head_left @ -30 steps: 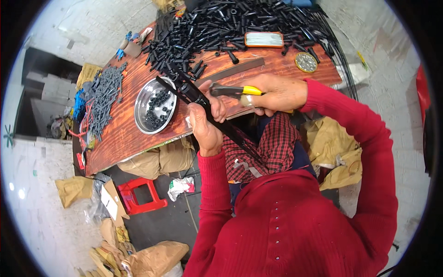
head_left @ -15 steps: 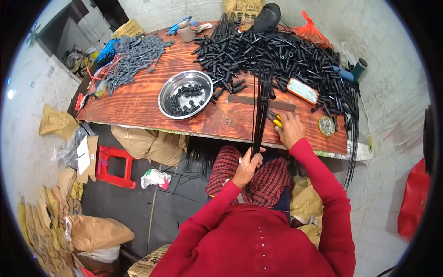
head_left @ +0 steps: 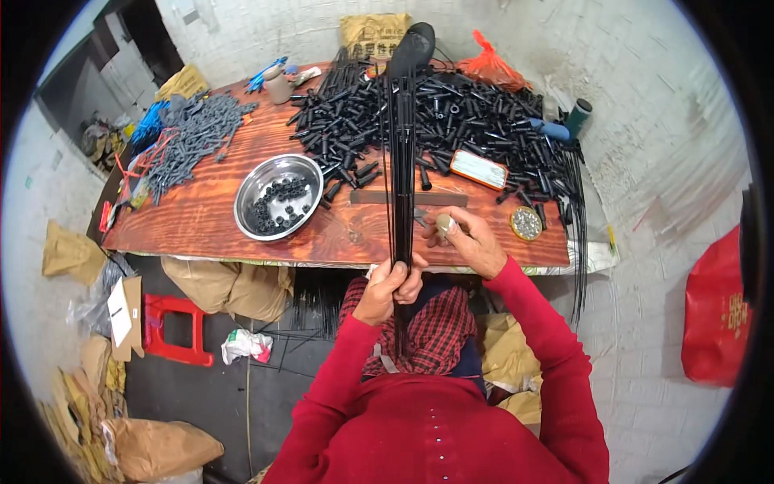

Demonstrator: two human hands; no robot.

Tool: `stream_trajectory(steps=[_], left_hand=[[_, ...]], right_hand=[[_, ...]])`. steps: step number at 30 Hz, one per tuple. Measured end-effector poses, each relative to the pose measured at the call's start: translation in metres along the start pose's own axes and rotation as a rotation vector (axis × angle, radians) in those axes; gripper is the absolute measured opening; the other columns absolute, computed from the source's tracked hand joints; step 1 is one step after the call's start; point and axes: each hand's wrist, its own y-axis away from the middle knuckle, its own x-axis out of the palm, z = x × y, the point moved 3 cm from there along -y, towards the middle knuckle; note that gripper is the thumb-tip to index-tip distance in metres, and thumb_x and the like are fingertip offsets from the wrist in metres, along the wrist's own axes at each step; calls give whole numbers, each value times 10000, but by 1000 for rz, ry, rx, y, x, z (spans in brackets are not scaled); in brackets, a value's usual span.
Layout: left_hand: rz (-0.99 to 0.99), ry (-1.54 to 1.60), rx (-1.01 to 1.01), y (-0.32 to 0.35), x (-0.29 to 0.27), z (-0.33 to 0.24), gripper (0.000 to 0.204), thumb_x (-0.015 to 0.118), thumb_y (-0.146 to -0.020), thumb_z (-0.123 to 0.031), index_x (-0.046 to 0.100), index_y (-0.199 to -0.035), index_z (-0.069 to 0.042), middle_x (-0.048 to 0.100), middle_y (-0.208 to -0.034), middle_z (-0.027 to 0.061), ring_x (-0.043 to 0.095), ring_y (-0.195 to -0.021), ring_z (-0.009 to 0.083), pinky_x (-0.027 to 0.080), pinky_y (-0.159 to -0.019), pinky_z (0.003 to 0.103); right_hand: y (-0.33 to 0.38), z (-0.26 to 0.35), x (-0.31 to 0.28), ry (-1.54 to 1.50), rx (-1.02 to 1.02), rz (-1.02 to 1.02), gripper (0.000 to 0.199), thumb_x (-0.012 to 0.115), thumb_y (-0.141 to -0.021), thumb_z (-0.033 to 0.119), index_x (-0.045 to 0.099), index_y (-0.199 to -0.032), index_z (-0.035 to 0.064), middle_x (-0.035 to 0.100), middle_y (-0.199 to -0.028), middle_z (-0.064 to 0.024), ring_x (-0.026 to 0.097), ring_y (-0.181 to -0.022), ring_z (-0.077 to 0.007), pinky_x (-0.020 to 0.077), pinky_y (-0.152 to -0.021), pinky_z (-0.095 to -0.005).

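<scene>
My left hand (head_left: 387,290) is closed round a bundle of long thin black rods (head_left: 403,169), which stands up over the table's front edge and reaches down toward my lap. Just to the right, my right hand (head_left: 477,244) pinches a small round tan thing (head_left: 443,225) with a pale edge, too small to name surely. Beside those fingers, the dark metal jaws of pliers (head_left: 420,216) show on the table; their handles are hidden. Behind the bundle lies a flat dark bar (head_left: 451,199).
A steel bowl (head_left: 245,192) with small black parts stands left of the bundle. Black tubular pieces (head_left: 339,129) heap across the back. An orange-rimmed box (head_left: 479,168) and a round tin (head_left: 526,223) sit at right. Grey pieces (head_left: 193,139) lie far left; a red stool (head_left: 173,331) is on the floor.
My right hand has come off the yellow-handled pliers and now holds the small round thing, closer to the bundle. My left hand still grips the rods. The whole view has shifted.
</scene>
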Motion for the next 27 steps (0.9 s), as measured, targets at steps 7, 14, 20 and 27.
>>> stream_trajectory(steps=[7, 14, 20, 27], left_hand=[[54, 23, -85, 9, 3, -2, 462, 467, -998, -422, 508, -1161, 8, 323, -622, -23, 270, -494, 68, 226, -455, 230], [105, 139, -151, 26, 14, 5, 461, 458, -1002, -417, 509, -1164, 11, 321, -618, -27, 274, -493, 68, 222, -450, 230], [-87, -1012, -161, 36, 16, -34, 308, 548, -972, -323, 555, -1102, -44, 553, -744, 31, 495, -547, 139, 379, -503, 276], [358, -1925, -63, 48, 45, -66, 297, 673, -838, -271, 578, -1017, -55, 625, -773, 183, 618, -731, 391, 470, -605, 472]], right_hand=[[9, 19, 7, 59, -121, 79, 399, 496, -1009, 302, 583, -1164, -55, 659, -1016, -105, 624, -898, -145, 511, -825, -303], [40, 50, 9, 458, -221, 2, 249, 601, -922, 180, 634, -1079, -10, 657, -911, -102, 656, -831, -204, 529, -744, -317], [72, 96, 37, 1038, -797, 84, 361, 704, -748, 212, 638, -1070, 65, 607, -1100, -106, 592, -1067, -285, 472, -951, -462], [89, 23, 53, 1079, -235, 378, 544, 747, -733, 257, 525, -1210, 119, 629, -862, -110, 627, -842, -318, 483, -736, -429]])
